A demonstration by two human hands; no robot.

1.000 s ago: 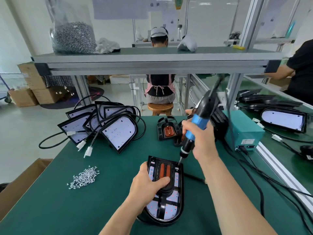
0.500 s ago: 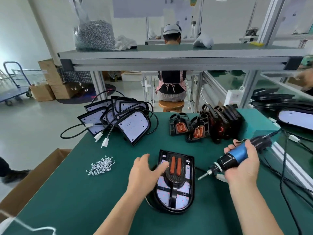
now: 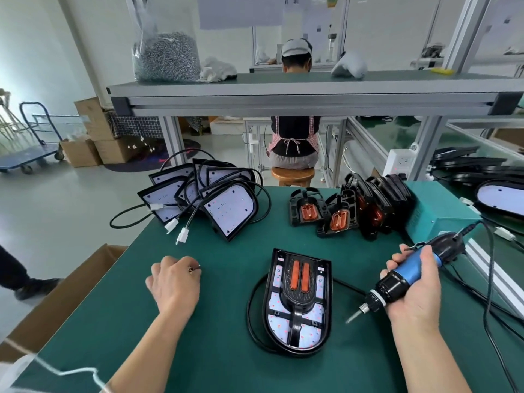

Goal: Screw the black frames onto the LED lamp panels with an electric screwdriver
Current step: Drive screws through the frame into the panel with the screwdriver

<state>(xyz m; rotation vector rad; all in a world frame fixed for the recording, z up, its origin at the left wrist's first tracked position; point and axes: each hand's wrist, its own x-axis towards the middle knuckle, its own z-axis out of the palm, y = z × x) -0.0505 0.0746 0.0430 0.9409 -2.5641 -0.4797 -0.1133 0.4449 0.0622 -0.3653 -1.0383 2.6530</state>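
Observation:
An LED lamp panel [image 3: 297, 333] lies flat on the green table in front of me, with a black frame [image 3: 298, 300] carrying two orange bars on top of it. My left hand [image 3: 174, 287] rests on the table well left of the panel, its fingers curled and pinching a small screw [image 3: 195, 268]. The loose screws beneath that hand are hidden. My right hand [image 3: 416, 293] grips the blue-and-black electric screwdriver [image 3: 408, 275] to the right of the panel, bit pointing down-left and off the panel.
Bare panels with cables and white plugs [image 3: 215, 199] are piled at the back left; spare black frames [image 3: 348, 211] stand at the back middle. A teal power box [image 3: 436, 211] sits at the right with cords trailing. A shelf [image 3: 283, 89] holds a bag of screws [image 3: 166, 56]. A cardboard box [image 3: 56, 302] stands by the left edge.
My left hand left the panel and moved left onto the screw pile. My right hand carried the screwdriver off the frame, out to the right and lower.

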